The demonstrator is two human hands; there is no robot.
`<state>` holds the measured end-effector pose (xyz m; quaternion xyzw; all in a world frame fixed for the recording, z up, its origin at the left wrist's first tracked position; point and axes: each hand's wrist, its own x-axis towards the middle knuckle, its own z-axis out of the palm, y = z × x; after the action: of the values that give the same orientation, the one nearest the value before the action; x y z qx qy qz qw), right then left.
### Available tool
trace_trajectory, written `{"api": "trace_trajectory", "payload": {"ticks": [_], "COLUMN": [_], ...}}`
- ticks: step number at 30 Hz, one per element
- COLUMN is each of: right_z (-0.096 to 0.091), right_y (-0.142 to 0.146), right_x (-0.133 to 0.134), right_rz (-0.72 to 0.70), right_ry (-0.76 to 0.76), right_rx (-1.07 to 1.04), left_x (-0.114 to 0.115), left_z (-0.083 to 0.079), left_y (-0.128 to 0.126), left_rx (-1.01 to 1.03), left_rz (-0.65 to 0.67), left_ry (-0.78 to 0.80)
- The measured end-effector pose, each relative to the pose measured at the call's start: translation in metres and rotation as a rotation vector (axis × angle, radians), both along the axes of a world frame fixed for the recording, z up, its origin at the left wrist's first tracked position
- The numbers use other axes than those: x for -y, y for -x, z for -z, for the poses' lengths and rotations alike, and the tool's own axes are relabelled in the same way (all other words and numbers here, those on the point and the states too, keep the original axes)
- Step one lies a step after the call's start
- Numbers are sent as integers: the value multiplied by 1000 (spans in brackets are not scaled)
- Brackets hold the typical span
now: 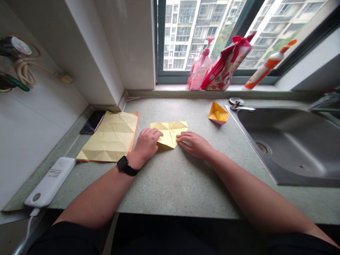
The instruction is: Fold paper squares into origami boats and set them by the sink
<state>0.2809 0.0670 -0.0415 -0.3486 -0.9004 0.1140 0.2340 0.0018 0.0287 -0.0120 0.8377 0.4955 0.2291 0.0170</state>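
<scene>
1. Yellow paper, creased and partly folded, lying on the speckled countertop between its front and back edges, left of the steel sink; near side narrowing toward a point, lower left edge slightly lifted above a shadow.
2. Left hand, black watch at the wrist, curled narrow over the paper's left part; thumb hidden, pinch or plain pressure impossible to judge.
3. Right hand with fingers close together, tips at the lower right edge; grip or mere touch likewise unclear.
4. Step in hand, judging by creases and placing: apparently a mid-stage fold, flaps being lined up or flattened. Called for next, on the same judgement: matching edges, steadying one side, pressing firmly along the crease.
5. Near the sink's back left corner: orange folded piece, standing open.
6. Toward the countertop's left edge: yellow sheets, dark phone against their far left corner; at the front left corner, white power bank.
7. Beyond the back edge, on the windowsill: pink pump bottle, red bag, orange-and-white bottle.
</scene>
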Motion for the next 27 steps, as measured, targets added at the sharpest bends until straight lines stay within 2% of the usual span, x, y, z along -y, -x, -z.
{"api": "trace_trajectory", "payload": {"ticks": [4, 10, 17, 23, 27], "right_z": [-9, -23, -23, -23, -22], "right_y": [-3, -2, 0, 0, 0], "right_x": [3, 16, 22, 22, 22], "right_rz": [-25, -107, -135, -130, -113], "right_ry": [15, 33, 30, 61, 80], "right_rx": [12, 38, 48, 33, 54], "left_x": [2, 8, 5, 8, 12], "left_z": [0, 1, 6, 10, 8], "left_y": [-4, -10, -10, -14, -15], "left_rx": [145, 126, 112, 40, -20], "left_rz": [-43, -20, 4, -44, 15], "left_ry": [-13, -20, -6, -43, -10]}}
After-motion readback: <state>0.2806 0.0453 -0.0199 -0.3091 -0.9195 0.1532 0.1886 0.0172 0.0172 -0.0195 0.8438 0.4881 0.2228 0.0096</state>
